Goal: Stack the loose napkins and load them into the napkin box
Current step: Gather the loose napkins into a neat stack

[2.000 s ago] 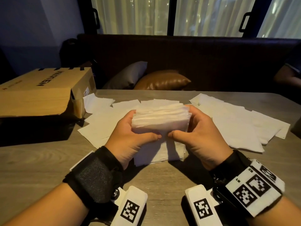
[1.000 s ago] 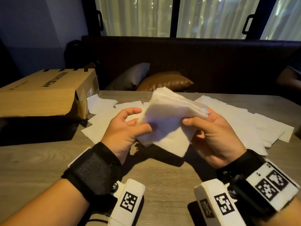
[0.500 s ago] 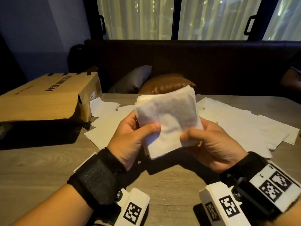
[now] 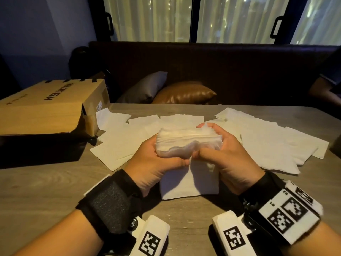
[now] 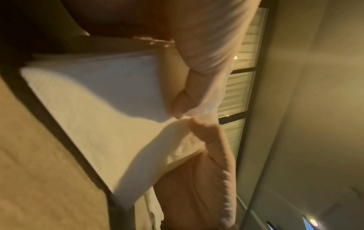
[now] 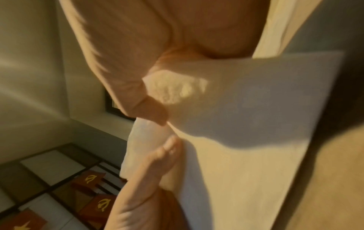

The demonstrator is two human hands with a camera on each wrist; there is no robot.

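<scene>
A thick stack of white napkins [image 4: 186, 143] stands on its edge at the middle of the table, on top of a flat napkin [image 4: 188, 183]. My left hand [image 4: 156, 161] grips its left end and my right hand [image 4: 230, 154] grips its right end, thumbs on the near face. Both wrist views are filled by the stack [image 5: 98, 109] [image 6: 256, 124] with the fingers curled on it. Loose napkins [image 4: 120, 143] lie spread to the left and more loose napkins [image 4: 267, 141] to the right. A brown cardboard box [image 4: 46, 108] lies on its side at the far left, its open end facing the napkins.
The wooden table [image 4: 46, 191] shows bare wood in front of the hands and at the near left. Behind it runs a dark sofa [image 4: 239, 71] with a grey cushion [image 4: 145, 85] and a brown cushion [image 4: 184, 93]. A person's arm [image 4: 324, 93] shows at the far right.
The stack was lifted and turned with its flat face toward me. Now both hands have brought it back down, on edge on the table.
</scene>
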